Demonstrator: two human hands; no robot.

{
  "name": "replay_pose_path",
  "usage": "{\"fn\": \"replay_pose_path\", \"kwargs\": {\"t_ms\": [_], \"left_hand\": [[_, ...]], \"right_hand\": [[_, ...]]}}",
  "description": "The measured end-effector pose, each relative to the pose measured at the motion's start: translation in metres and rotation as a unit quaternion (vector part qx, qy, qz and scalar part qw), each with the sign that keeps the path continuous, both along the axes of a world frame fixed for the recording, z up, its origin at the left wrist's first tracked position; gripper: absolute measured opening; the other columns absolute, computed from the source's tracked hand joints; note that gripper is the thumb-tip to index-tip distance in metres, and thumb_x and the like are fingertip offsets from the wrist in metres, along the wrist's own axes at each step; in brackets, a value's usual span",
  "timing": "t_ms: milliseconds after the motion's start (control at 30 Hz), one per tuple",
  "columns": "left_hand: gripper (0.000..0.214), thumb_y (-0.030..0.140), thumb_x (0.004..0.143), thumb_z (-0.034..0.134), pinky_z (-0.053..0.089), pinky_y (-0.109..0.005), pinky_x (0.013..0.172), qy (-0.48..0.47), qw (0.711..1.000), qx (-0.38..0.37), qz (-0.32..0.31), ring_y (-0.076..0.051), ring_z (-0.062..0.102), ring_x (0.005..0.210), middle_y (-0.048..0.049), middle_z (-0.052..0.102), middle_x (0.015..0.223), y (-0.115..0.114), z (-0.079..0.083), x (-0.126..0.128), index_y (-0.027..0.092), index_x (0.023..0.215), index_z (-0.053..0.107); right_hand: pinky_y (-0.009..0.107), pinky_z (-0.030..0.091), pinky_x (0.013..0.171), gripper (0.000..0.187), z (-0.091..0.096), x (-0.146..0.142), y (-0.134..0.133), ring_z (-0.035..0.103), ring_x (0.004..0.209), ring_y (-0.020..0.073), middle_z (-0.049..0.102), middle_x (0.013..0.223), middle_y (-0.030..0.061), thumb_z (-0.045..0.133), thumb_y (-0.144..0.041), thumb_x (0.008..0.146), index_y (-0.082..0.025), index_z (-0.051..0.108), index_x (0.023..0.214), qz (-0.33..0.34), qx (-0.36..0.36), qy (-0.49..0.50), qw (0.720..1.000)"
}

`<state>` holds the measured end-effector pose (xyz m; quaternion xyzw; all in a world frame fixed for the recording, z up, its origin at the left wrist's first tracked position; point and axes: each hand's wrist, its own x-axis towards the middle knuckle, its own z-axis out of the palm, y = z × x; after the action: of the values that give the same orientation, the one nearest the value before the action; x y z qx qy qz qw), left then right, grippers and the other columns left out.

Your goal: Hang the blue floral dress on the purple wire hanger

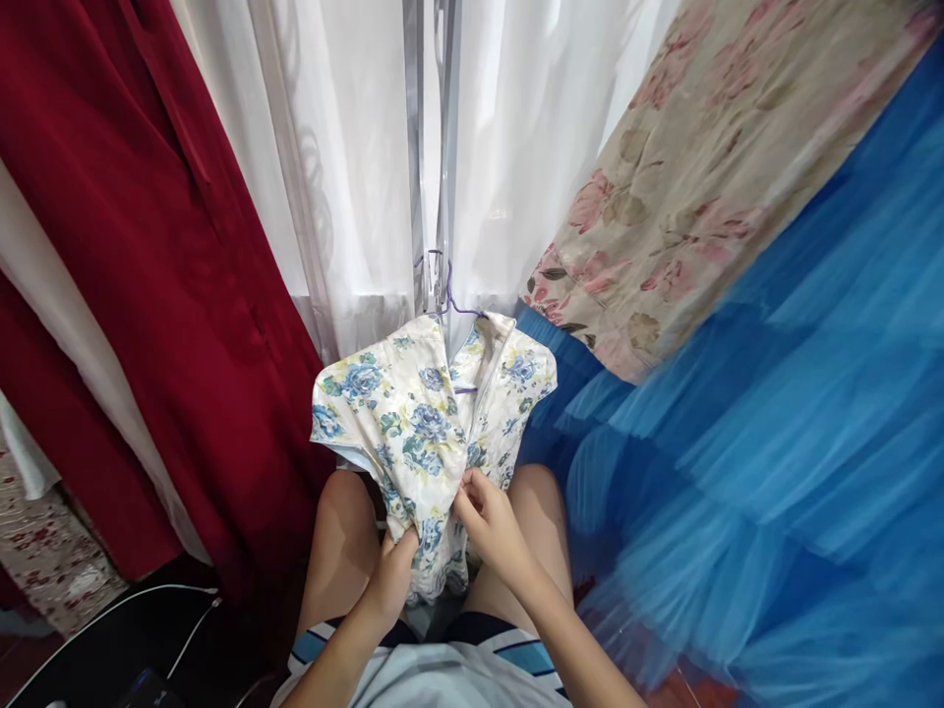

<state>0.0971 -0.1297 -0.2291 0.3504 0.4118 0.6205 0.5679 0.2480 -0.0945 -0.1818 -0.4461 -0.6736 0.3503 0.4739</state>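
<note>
A small white garment with blue flowers point(420, 413) hangs on a purple wire hanger point(451, 295) in front of me, above my bare knees. My left hand point(394, 575) is closed on the lower front of the floral garment. My right hand point(487, 521) pinches the cloth at the garment's middle opening, fingers pressed together. The hanger's hook sits against a shiny metal pole point(432, 147).
A dark red garment point(147, 275) hangs at the left. White sheer curtains point(339, 147) fill the back. A beige cloth with pink flowers point(700, 167) and a blue tulle skirt point(774, 442) hang at the right. A white cable point(147, 595) lies on the floor at lower left.
</note>
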Motion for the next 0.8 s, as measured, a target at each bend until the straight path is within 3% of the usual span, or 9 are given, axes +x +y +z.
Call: {"fn": "replay_pose_path", "kwargs": {"t_ms": [67,200,300,367,433,500,600,667,800], "left_hand": [[0.044,0.035,0.08,0.067,0.044,-0.045,0.106,0.026,0.999,0.014,0.013,-0.031,0.058,0.122,-0.0111,0.07,0.117,0.004,0.011,-0.005,0.018,0.12,0.066],[0.047,0.026,0.075,0.068,0.044,-0.038,0.104,0.111,0.984,0.05,0.134,-0.03,0.057,0.122,-0.0094,0.067,0.12,0.017,0.034,-0.031,0.02,0.121,0.061],[0.061,0.025,0.077,0.067,0.037,-0.04,0.11,0.171,0.948,0.104,0.248,-0.028,0.049,0.129,-0.0109,0.052,0.138,0.019,0.034,-0.042,0.023,0.134,0.046],[0.066,0.024,0.077,0.069,0.03,-0.043,0.115,0.236,0.916,0.153,0.287,-0.029,0.043,0.134,-0.0119,0.043,0.144,0.013,0.029,-0.036,0.023,0.137,0.041],[0.06,0.023,0.075,0.071,0.027,-0.044,0.116,0.311,0.895,0.205,0.244,-0.031,0.041,0.134,-0.0124,0.046,0.139,0.004,0.023,-0.021,0.023,0.131,0.05],[0.046,0.023,0.076,0.07,0.034,-0.043,0.11,0.346,0.893,0.236,0.166,-0.031,0.049,0.124,-0.0121,0.056,0.126,-0.003,0.016,-0.003,0.022,0.12,0.058],[0.022,0.025,0.084,0.063,0.048,-0.033,0.085,0.308,0.918,0.225,0.104,-0.023,0.06,0.092,-0.0067,0.063,0.097,-0.007,0.006,0.014,0.021,0.104,0.059],[0.007,0.026,0.086,0.061,0.045,-0.027,0.069,0.292,0.926,0.219,0.099,-0.017,0.056,0.073,-0.0021,0.059,0.079,-0.007,0.003,0.015,0.02,0.086,0.057],[0.028,0.022,0.084,0.062,0.038,-0.025,0.064,0.345,0.897,0.25,0.117,-0.014,0.046,0.063,0.0006,0.047,0.065,-0.006,0.01,0.006,0.02,0.062,0.044]], "right_hand": [[0.026,0.035,0.057,0.016,0.001,0.002,-0.001,0.048,0.061,0.0154,0.051,0.066,-0.0012,0.048,-0.026,0.09,-0.021,0.049,0.076,-0.016,0.01,-0.019,1.0],[0.024,0.033,0.055,0.012,0.01,0.006,-0.006,0.051,0.058,0.0144,0.054,0.062,-0.0019,0.051,-0.017,0.083,-0.02,0.051,0.071,0.019,0.02,-0.099,0.995],[0.023,0.032,0.053,0.01,0.021,0.008,-0.012,0.054,0.056,0.0139,0.059,0.06,-0.002,0.053,-0.012,0.076,-0.02,0.055,0.069,0.049,0.018,-0.16,0.986],[0.023,0.032,0.052,0.01,0.027,0.008,-0.016,0.055,0.054,0.0137,0.061,0.059,-0.0022,0.054,-0.011,0.073,-0.02,0.056,0.069,0.059,0.018,-0.18,0.982],[0.023,0.032,0.052,0.009,0.032,0.007,-0.02,0.056,0.054,0.0136,0.062,0.059,-0.0023,0.056,-0.012,0.072,-0.02,0.057,0.068,0.07,0.021,-0.191,0.979],[0.023,0.031,0.052,0.008,0.035,0.005,-0.024,0.055,0.054,0.0136,0.061,0.058,-0.0024,0.058,-0.012,0.07,-0.02,0.057,0.067,0.075,0.018,-0.19,0.979],[0.022,0.033,0.05,0.009,0.036,0.002,-0.03,0.055,0.053,0.0133,0.061,0.057,-0.0025,0.057,-0.011,0.067,-0.02,0.058,0.066,0.104,-0.044,-0.123,0.986],[0.021,0.036,0.049,0.008,0.036,-0.001,-0.033,0.055,0.051,0.0127,0.062,0.056,-0.0025,0.055,-0.012,0.068,-0.019,0.058,0.068,0.139,-0.123,-0.025,0.982],[0.02,0.037,0.043,0.006,0.035,-0.002,-0.031,0.049,0.039,0.0097,0.064,0.05,-0.0012,0.059,-0.021,0.075,-0.017,0.06,0.07,0.168,-0.231,0.124,0.95]]}}
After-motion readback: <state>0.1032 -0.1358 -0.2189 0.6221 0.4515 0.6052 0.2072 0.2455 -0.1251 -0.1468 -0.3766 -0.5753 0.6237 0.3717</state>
